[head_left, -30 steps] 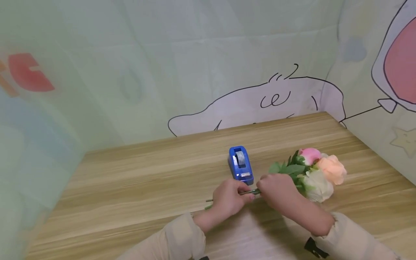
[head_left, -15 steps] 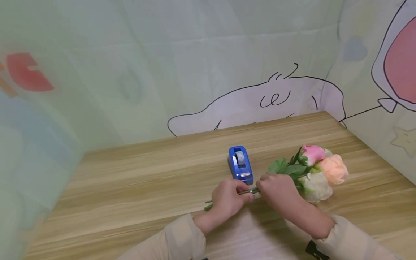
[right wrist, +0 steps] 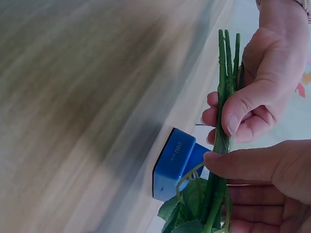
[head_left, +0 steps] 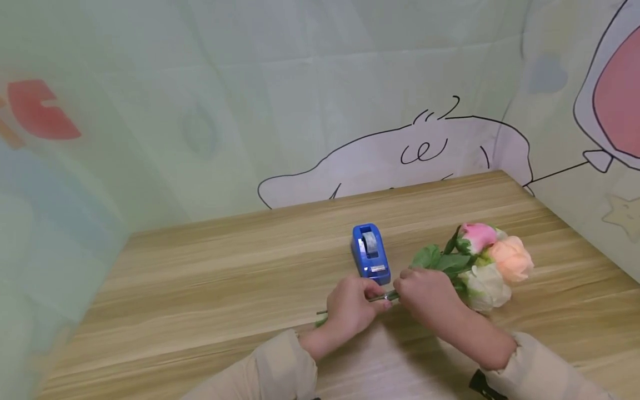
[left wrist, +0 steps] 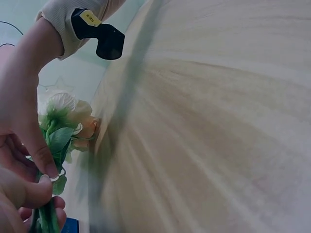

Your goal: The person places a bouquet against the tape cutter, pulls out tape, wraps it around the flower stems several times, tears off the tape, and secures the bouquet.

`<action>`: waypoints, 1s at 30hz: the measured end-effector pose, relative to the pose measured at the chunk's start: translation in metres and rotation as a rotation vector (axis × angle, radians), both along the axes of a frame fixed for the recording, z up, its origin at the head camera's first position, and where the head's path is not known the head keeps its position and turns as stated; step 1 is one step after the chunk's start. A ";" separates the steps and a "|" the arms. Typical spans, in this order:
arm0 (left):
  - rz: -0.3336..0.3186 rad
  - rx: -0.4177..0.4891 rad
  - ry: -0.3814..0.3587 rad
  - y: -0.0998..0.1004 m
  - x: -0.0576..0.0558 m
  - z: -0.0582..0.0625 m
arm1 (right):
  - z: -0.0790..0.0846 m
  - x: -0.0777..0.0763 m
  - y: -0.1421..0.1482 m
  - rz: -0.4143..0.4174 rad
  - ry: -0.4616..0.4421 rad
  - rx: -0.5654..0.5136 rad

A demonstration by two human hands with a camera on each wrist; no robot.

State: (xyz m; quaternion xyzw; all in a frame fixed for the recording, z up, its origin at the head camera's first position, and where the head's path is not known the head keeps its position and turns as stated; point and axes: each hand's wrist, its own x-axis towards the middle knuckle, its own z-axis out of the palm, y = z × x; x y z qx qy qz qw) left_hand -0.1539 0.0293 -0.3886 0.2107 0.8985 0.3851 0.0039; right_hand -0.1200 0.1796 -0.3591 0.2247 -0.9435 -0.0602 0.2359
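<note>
A bunch of flowers [head_left: 495, 272] with pink, peach and white heads lies sideways at the right, its stems pointing left. My left hand [head_left: 350, 305] pinches the green stems [right wrist: 223, 77] between thumb and fingers, their cut ends sticking out past it. Nearer the leaves [head_left: 445, 261], my right hand [head_left: 430, 291] grips the same stems, thumb across them in the right wrist view. Between the two hands a small shiny band shows on the stems. Just behind the hands stands a blue tape dispenser [head_left: 370, 254] with a roll of clear tape in it.
The wood-grain table [head_left: 210, 278] stretches away to the left and back. Pale printed cloth walls [head_left: 300, 111] enclose it at the back and both sides. A black wrist device [left wrist: 104, 36] sits at the right sleeve.
The flower heads have shifted and turned slightly as the hands work the stems. Both hands keep their hold in nearly the same place, and the tape dispenser has not moved.
</note>
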 end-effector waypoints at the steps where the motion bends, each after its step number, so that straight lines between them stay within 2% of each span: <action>1: -0.004 0.003 -0.002 0.000 0.000 -0.001 | 0.000 0.000 0.000 -0.001 -0.002 -0.002; 7: -0.022 0.021 0.005 0.000 0.003 -0.001 | -0.003 0.002 0.003 0.009 0.021 -0.035; 17: -0.007 0.012 0.006 0.002 0.005 -0.002 | -0.004 0.002 0.005 0.031 0.047 -0.047; 26: -0.002 0.008 -0.033 0.003 0.004 0.000 | -0.001 -0.001 0.009 0.124 -0.068 -0.077; 30: 0.000 0.020 -0.042 0.003 0.004 0.000 | -0.001 -0.002 0.010 0.116 -0.125 -0.081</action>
